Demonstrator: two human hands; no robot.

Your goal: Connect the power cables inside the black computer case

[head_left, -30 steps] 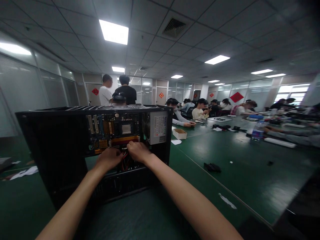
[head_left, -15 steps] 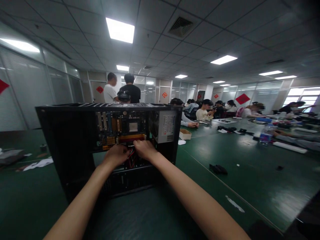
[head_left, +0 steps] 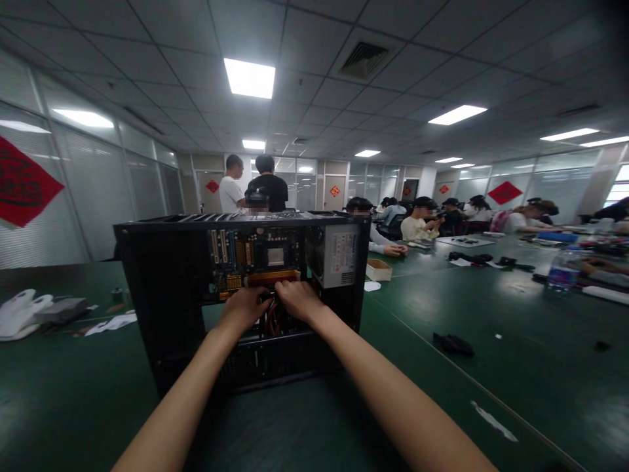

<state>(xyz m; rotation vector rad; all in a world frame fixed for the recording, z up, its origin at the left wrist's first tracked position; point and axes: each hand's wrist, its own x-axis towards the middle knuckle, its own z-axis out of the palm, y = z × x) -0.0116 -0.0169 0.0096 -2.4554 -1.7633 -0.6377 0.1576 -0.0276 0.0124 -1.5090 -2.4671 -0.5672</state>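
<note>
Where both hands meet, red cables (head_left: 272,321) between fingers (head_left: 287,293).

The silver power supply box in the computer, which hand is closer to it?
Right. The right hand sits just below and left of the silver power supply box. The left hand lies farther left, beyond the red cables.

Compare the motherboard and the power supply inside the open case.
The motherboard is a flat board dotted with coloured slots and connectors, while the power supply is a plain grey metal box with a white label. The motherboard fills the middle of the computer case; the power supply sits at its right end. Both hands, left hand and right hand, work just below the motherboard, beside the power supply. Both are mounted inside the case.
</note>
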